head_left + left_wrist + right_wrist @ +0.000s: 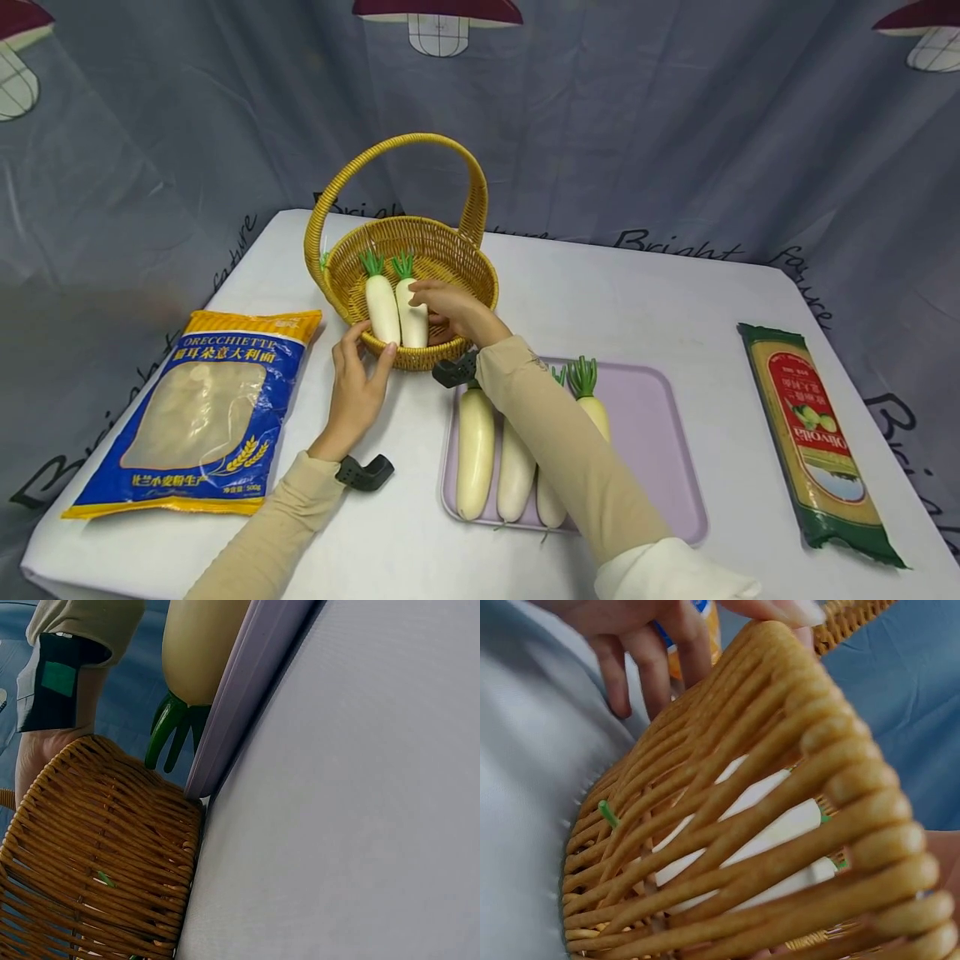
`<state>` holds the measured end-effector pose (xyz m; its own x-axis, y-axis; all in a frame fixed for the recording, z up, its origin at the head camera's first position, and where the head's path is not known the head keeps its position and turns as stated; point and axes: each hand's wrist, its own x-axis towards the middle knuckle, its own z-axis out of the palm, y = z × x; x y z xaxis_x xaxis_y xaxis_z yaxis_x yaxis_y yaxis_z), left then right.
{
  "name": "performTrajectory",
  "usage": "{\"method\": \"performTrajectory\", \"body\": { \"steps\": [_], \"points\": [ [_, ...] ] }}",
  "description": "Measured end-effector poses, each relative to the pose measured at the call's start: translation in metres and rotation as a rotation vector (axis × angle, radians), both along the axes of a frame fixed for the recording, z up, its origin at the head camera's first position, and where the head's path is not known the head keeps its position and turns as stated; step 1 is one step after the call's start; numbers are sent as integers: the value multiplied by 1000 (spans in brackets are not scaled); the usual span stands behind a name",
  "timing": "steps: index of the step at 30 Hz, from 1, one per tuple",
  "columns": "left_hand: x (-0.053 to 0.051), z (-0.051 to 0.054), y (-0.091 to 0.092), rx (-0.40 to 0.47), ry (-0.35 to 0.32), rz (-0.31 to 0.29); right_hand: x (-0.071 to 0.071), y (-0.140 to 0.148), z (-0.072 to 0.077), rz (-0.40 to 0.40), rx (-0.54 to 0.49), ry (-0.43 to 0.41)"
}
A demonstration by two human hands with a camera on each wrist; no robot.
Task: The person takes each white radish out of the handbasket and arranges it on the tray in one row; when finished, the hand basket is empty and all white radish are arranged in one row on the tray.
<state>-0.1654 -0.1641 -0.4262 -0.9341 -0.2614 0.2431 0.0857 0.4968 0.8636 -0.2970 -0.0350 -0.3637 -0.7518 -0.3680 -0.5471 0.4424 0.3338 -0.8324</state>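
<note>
A yellow-brown wicker basket (468,279) with a tall handle stands on the table, two white radishes with green tops lying side by side in it. At its front left rim my left hand (358,392) grips the edge, with the thumb near the rim and the other fingers outside, as the right wrist view shows. My right hand (461,312) reaches over the rim from the right, its fingers curled over the right-hand radish (412,321). The left-hand radish (382,308) lies close to my left fingertips. In the right wrist view, both radishes show partly through the weave.
Three more white radishes (475,458) lie on a lilac tray (652,450) under my right forearm. A blue and yellow orecchiette bag (202,408) lies at the left, a green-ended pasta packet (817,442) at the right. Grey curtain (600,125) hangs behind the white table (660,308).
</note>
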Motion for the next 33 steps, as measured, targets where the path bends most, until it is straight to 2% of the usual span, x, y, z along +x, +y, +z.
{"method": "performTrajectory", "body": {
  "steps": [8, 15, 18, 21, 27, 33],
  "points": [
    [0, -1, 0, 3, 5, 1, 3, 0, 0, 49, 16, 35],
    [0, 0, 0, 0, 0, -2, 5, -2, 0, 153, 124, 147],
    [0, 0, 0, 3, -6, -4, 7, -2, 1, 168, 139, 186],
    [0, 0, 0, 8, -7, -6, 8, -2, 2, 163, 144, 209],
    [0, 0, -1, 7, -8, -2, 10, -3, 3, 140, 130, 189],
    [1, 0, 0, 12, -22, -4, 11, -3, 2, 133, 154, 253]
  ]
}}
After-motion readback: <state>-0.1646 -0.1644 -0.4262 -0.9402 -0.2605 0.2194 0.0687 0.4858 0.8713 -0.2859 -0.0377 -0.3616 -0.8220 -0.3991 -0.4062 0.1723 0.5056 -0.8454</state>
